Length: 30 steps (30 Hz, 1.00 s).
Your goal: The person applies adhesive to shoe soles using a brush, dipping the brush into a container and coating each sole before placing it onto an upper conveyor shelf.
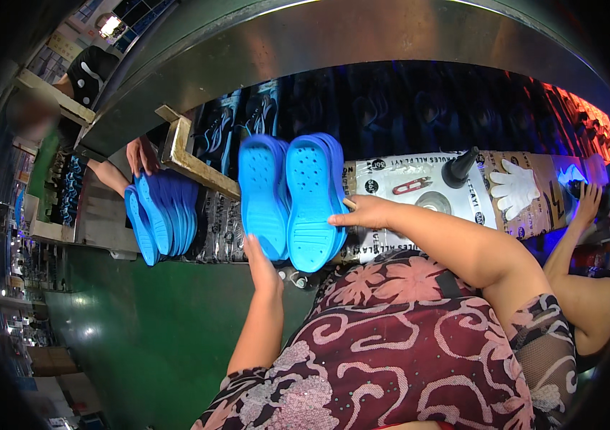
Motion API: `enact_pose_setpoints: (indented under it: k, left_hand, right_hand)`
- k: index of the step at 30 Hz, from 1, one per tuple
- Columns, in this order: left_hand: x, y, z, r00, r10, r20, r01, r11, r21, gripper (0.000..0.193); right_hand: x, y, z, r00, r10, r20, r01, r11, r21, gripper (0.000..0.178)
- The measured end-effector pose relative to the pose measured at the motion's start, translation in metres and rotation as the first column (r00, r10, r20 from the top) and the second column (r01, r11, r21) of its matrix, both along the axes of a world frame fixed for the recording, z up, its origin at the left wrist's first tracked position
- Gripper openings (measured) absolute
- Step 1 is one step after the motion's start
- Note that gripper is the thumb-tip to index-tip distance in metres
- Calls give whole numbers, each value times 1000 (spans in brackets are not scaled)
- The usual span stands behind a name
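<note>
Two side-by-side stacks of blue insoles, dotted with holes toward the front and ridged at the heel, are upright before me. My left hand [262,264] grips the heel end of the left insole stack [262,183], its fingers mostly hidden behind it. On the right insole stack [310,186], my right hand [362,213] clasps the outer edge near the heel, thumb on the front face. A small tan end of something shows by that hand; I cannot tell what it is.
At left, a co-worker's hand [141,156] holds more blue insoles [165,211] beside a metal bracket [184,154]. On the bench are red snips [412,185], a black cone-shaped thing [460,169] and a white glove [514,188]. Dark shoes [217,132] line the conveyor; another co-worker's hand [589,203] works at right.
</note>
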<state>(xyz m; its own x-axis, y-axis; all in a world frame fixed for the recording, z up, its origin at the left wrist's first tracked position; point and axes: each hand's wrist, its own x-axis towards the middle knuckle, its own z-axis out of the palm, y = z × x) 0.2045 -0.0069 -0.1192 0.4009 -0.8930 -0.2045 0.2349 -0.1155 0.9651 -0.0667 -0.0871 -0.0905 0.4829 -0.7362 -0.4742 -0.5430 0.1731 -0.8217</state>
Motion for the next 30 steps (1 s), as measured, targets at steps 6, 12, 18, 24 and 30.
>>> enact_pose_setpoints:
  k: [6,12,18,24,30]
  left_hand:
    - [9,-3,9,993,16,-116,-11,999,46,61]
    - [24,83,2,994,2,-112,32,951,308,40]
    - [-31,65,50,935,-258,-242,318,915,250,28]
    - [-52,46,87,934,-279,-223,343,875,342,33]
    - [-53,37,113,769,-458,-445,527,849,36,43]
  right_hand:
    - [-29,1,49,994,35,-106,-50,989,-140,102]
    - [-102,26,99,877,-397,269,464,846,-262,46]
    - [-170,81,67,576,-619,534,740,673,-18,59]
    - [-191,122,29,471,-707,528,808,586,63,40]
    - [-176,113,35,667,-664,338,745,604,-284,25]
